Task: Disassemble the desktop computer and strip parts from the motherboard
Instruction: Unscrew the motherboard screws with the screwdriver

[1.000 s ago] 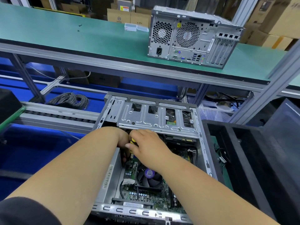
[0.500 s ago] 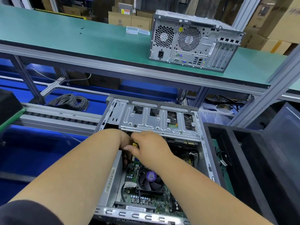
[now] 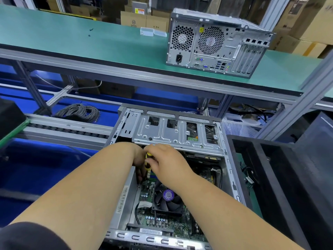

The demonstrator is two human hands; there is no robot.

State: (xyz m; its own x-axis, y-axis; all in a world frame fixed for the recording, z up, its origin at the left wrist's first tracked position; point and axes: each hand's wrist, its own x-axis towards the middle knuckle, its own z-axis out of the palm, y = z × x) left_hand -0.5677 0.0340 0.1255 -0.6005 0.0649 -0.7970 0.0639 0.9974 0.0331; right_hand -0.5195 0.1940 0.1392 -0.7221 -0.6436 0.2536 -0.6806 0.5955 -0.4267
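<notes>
An open desktop case (image 3: 232, 177) lies on its side in front of me, its green motherboard (image 3: 162, 221) exposed with a black CPU fan (image 3: 167, 199) in the middle. A silver drive cage (image 3: 162, 134) spans the far end of the case. My right hand (image 3: 167, 165) grips a yellow-and-black screwdriver handle (image 3: 148, 160) just below the cage. My left hand (image 3: 139, 163) reaches down beside it toward the board, its fingers mostly hidden behind the right hand and the tool.
A second closed computer tower (image 3: 216, 42) stands on the green upper shelf (image 3: 90, 38). A black bin (image 3: 270, 177) sits to the right of the case. Coiled grey cable (image 3: 79, 112) lies beyond a roller rail (image 3: 63, 129) at left.
Both hands stay at the same spot under the drive cage; the right hand has shifted slightly on the screwdriver. The camera view has moved a little.
</notes>
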